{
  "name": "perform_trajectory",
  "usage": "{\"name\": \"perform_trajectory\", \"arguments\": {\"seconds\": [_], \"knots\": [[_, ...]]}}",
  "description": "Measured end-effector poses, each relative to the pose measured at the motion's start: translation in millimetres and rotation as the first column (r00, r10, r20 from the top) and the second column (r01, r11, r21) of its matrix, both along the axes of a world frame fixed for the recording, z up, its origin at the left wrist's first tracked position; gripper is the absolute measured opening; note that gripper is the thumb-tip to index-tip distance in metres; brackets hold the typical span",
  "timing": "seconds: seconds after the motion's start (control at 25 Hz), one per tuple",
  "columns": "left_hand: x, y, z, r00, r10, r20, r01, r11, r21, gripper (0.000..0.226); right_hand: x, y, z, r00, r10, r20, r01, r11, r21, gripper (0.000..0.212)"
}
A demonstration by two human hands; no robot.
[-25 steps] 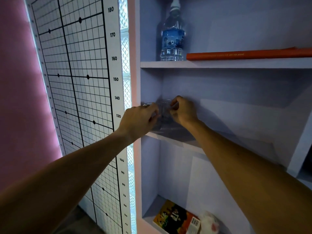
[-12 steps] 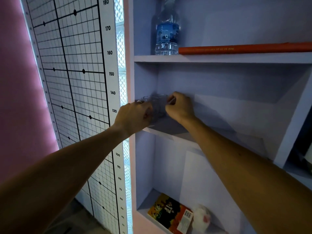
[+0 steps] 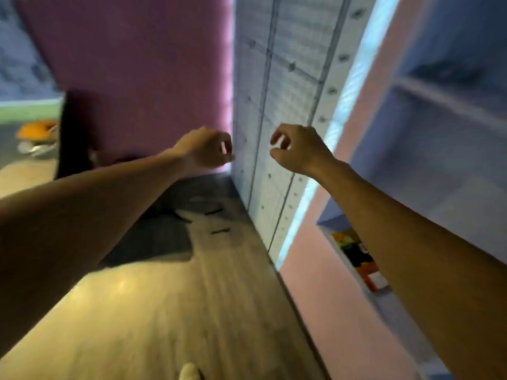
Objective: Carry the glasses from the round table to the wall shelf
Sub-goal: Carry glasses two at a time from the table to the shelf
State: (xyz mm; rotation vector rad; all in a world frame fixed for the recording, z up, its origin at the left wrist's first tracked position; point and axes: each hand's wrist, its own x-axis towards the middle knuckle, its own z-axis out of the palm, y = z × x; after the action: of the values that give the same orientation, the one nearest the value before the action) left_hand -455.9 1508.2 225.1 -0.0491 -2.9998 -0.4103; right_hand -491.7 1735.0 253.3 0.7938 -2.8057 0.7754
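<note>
Blurred by motion, the head view looks down and left along the wall, with both bare arms stretched forward. Left hand (image 3: 204,149) hovers in front of the magenta wall (image 3: 142,64), fingers loosely curled with a small gap between thumb and fingertips, holding nothing. Right hand (image 3: 297,148) hangs just to its right, in front of the white grid height chart (image 3: 277,105), fingers likewise half-curled and empty; the two hands are near each other but apart. Black dots and lines mark the chart, yet its numbers are too smeared to read. Right of the chart runs a glowing light strip (image 3: 340,105), then a pink frame and the lilac wall shelf (image 3: 439,127), where the glasses cannot be made out in the blur. A colourful box (image 3: 359,256) lies in a lower compartment; its print is unreadable. Below, wood flooring (image 3: 164,311) carries a dark mat (image 3: 153,237), and something orange (image 3: 37,128) sits far left.
</note>
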Motion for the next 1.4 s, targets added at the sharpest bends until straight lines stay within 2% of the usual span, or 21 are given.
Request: {"name": "perform_trajectory", "arguments": {"seconds": [0.08, 0.16, 0.28, 0.36, 0.44, 0.52, 0.6, 0.72, 0.84, 0.96, 1.08, 1.2, 1.4], "knots": [[72.8, -62.6, -80.8, 0.968, 0.182, 0.172, -0.187, 0.982, 0.014, 0.021, 22.4, -45.1, -77.8, 0.981, 0.062, 0.185, -0.082, 0.991, 0.104, 0.017], [152.7, -104.5, -154.1, 0.882, 0.311, 0.354, -0.348, 0.936, 0.045, 0.021, 54.8, -79.7, -145.0, 0.942, 0.102, 0.321, -0.155, 0.977, 0.145, 0.015], [301.7, -152.6, -256.6, 0.634, 0.440, 0.636, -0.643, 0.756, 0.118, 0.022, 126.7, -140.1, -250.2, 0.815, 0.144, 0.561, -0.334, 0.909, 0.251, 0.011], [401.9, -163.5, -308.8, 0.481, 0.439, 0.759, -0.773, 0.620, 0.131, 0.026, 181.6, -168.6, -313.9, 0.682, 0.099, 0.725, -0.478, 0.810, 0.339, 0.009], [484.5, -163.3, -340.8, 0.367, 0.392, 0.843, -0.850, 0.510, 0.133, 0.027, 228.7, -189.5, -356.5, 0.565, 0.005, 0.825, -0.601, 0.688, 0.407, 0.010], [546.7, -165.2, -358.6, 0.274, 0.341, 0.899, -0.917, 0.373, 0.138, 0.026, 261.0, -212.0, -379.0, 0.511, -0.049, 0.858, -0.698, 0.560, 0.447, 0.017], [588.7, -178.1, -366.7, 0.197, 0.316, 0.928, -0.962, 0.246, 0.120, 0.024, 283.8, -248.5, -385.6, 0.504, -0.059, 0.862, -0.727, 0.511, 0.460, 0.011], [609.6, -217.4, -373.4, 0.161, 0.319, 0.934, -0.983, 0.133, 0.124, 0.024, 298.4, -320.4, -386.7, 0.561, -0.010, 0.828, -0.698, 0.532, 0.479, 0.005], [597.8, -265.5, -375.5, 0.196, 0.343, 0.919, -0.979, 0.025, 0.200, 0.019, 297.4, -399.1, -386.0, 0.572, 0.057, 0.818, -0.694, 0.564, 0.447, 0.008], [590.5, -335.2, -383.5, 0.200, 0.350, 0.915, -0.973, -0.035, 0.226, 0.016, 287.4, -487.4, -397.5, 0.554, 0.095, 0.827, -0.730, 0.533, 0.428, 0.013], [590.2, -420.1, -386.0, 0.148, 0.376, 0.915, -0.972, -0.118, 0.205, 0.016, 274.2, -580.0, -411.3, 0.550, 0.084, 0.831, -0.735, 0.521, 0.434, 0.012], [590.4, -505.9, -369.2, 0.112, 0.420, 0.900, -0.963, -0.180, 0.203, 0.015, 259.6, -669.5, -408.2, 0.555, 0.088, 0.827, -0.748, 0.487, 0.450, 0.011], [585.4, -655.8, -350.6, 0.081, 0.481, 0.873, -0.937, -0.262, 0.232, 0.018, 236.0, -835.5, -400.5, 0.548, 0.188, 0.815, -0.798, 0.408, 0.443, 0.019]]}}
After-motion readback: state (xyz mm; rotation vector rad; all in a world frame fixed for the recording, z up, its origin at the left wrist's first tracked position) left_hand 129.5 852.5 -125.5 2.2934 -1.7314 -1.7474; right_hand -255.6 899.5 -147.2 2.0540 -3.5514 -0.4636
